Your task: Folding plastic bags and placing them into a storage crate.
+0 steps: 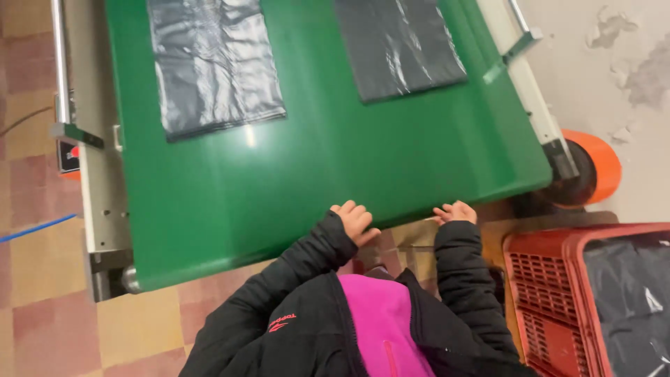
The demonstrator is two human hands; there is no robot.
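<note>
At the green conveyor belt (328, 174) edge, left hand (354, 220) and right hand (455, 211) rest curled, empty.

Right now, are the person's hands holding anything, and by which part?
Nothing is held. The left hand and right hand are both empty, resting at the near edge of the green conveyor belt, well short of the black plastic bags.
</note>
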